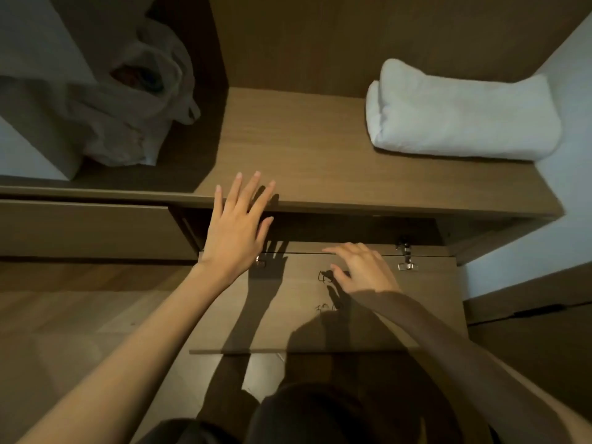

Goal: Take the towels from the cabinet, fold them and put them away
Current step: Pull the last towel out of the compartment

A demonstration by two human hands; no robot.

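A folded white towel (461, 113) lies on the right end of the wooden cabinet shelf (307, 145), against the white wall. My left hand (238, 225) reaches forward with straight, spread fingers over the shelf's front edge and holds nothing. My right hand (362, 267) hovers lower, fingers loosely bent, over the flap door (320, 315) that hangs open below the shelf; it grips nothing. The compartment behind the flap is dark, and its contents are hidden.
A crumpled plastic bag (141, 100) with things inside sits in the left compartment beside a white box (35, 91). A drawer front (89, 229) lies below it. Metal hinges (407, 257) join the flap to the cabinet. Wooden floor (64, 315) spreads at left; my knees are at the bottom.
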